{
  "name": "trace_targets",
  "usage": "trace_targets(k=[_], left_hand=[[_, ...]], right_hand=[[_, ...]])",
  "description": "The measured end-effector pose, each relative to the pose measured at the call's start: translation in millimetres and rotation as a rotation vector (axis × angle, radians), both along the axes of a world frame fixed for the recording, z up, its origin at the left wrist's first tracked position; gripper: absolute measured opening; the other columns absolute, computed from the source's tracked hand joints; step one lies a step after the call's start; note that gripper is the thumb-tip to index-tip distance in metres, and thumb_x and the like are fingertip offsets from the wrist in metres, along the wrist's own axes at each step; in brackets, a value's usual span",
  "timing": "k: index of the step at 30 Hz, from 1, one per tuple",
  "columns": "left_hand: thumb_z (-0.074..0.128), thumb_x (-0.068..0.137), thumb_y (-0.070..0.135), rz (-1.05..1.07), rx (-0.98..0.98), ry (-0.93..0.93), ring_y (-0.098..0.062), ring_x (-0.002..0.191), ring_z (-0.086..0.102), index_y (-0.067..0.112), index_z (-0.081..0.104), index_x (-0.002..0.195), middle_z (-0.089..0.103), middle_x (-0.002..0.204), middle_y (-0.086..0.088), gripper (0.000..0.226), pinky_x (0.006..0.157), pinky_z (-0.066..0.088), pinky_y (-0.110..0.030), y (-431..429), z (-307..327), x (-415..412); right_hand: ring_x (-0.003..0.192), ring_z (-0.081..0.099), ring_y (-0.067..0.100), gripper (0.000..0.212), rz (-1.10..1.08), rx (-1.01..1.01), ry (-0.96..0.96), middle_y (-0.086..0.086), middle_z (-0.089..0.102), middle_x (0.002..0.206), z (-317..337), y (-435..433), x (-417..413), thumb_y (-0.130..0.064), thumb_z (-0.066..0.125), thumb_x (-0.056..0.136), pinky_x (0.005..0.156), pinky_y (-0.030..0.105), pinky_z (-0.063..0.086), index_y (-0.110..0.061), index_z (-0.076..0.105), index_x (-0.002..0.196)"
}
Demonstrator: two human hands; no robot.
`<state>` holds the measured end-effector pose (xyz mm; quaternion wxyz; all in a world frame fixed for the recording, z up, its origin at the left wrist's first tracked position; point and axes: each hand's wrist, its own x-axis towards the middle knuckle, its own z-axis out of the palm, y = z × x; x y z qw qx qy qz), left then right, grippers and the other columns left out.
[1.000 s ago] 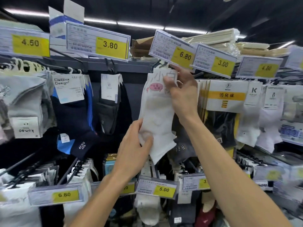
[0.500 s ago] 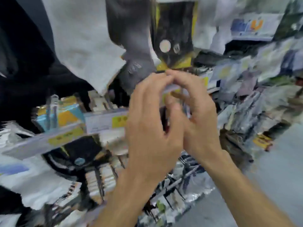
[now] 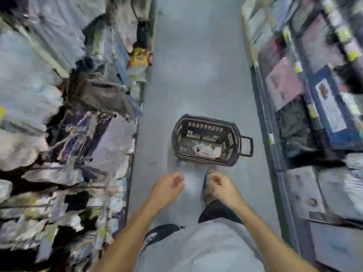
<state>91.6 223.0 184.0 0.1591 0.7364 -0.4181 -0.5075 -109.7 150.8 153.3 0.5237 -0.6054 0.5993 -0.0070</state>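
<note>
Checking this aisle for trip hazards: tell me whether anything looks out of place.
The black shopping basket stands on the floor mid-aisle, turned askew to the shelves, a pale packet inside. It lies right in the walking path. The rest is too blurred to judge.

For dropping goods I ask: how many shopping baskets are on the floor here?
1. The basket stands on the aisle floor, just ahead of the left hand and the right hand. More may be hidden outside the view.
</note>
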Motion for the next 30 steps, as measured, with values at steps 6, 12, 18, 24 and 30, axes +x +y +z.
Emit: trace_targets(k=[6,12,18,24,30], left_hand=[[0.058,0.097,0.009,-0.047,0.346,0.048,-0.025,0.104,0.065,0.001,0.066,0.113,0.070,0.111,-0.017,0.019,0.094,0.048,-0.030,-111,-100,-64],[0.050,0.097,-0.001,0.095,0.414,0.119,-0.019,0.079,0.057,0.004,0.059,0.104,0.061,0.096,-0.016,0.012,0.047,0.040,-0.003,-235,-179,-90],[0.054,0.097,0.015,0.133,0.396,0.075,-0.026,0.108,0.063,0.011,0.059,0.114,0.067,0.116,-0.011,0.018,0.101,0.047,-0.041,-327,-346,-89],[0.056,0.095,0.029,0.071,0.458,-0.037,-0.023,0.102,0.056,0.019,0.053,0.118,0.062,0.107,-0.001,0.025,0.088,0.044,-0.034,-373,-556,-73],[0.068,0.089,0.031,0.141,0.486,-0.059,-0.036,0.122,0.054,0.002,0.046,0.134,0.054,0.136,-0.019,0.058,0.094,0.047,-0.041,-395,-706,-69]], right_hand=[[0.103,0.066,0.021,0.025,-0.049,0.164,0.128,0.001,0.072,0.111,-73,-89,-72,-0.019,0.056,0.096,0.086,0.031,0.049,-0.020,0.067,0.118],[0.094,0.066,0.019,0.019,-0.125,0.190,0.190,-0.005,0.070,0.098,-158,-202,-104,-0.023,0.056,0.094,0.084,0.030,0.049,-0.028,0.067,0.109],[0.096,0.062,0.017,0.026,-0.209,0.193,0.202,-0.004,0.068,0.102,-324,-288,-82,-0.017,0.054,0.094,0.083,0.026,0.046,-0.019,0.065,0.117],[0.098,0.058,0.023,0.039,-0.175,0.225,0.288,0.009,0.065,0.119,-529,-341,-36,-0.016,0.060,0.091,0.080,0.026,0.043,-0.007,0.057,0.129],[0.103,0.062,0.032,0.040,-0.139,0.213,0.411,0.015,0.063,0.112,-671,-372,-15,-0.017,0.063,0.090,0.076,0.030,0.046,-0.005,0.051,0.126]])
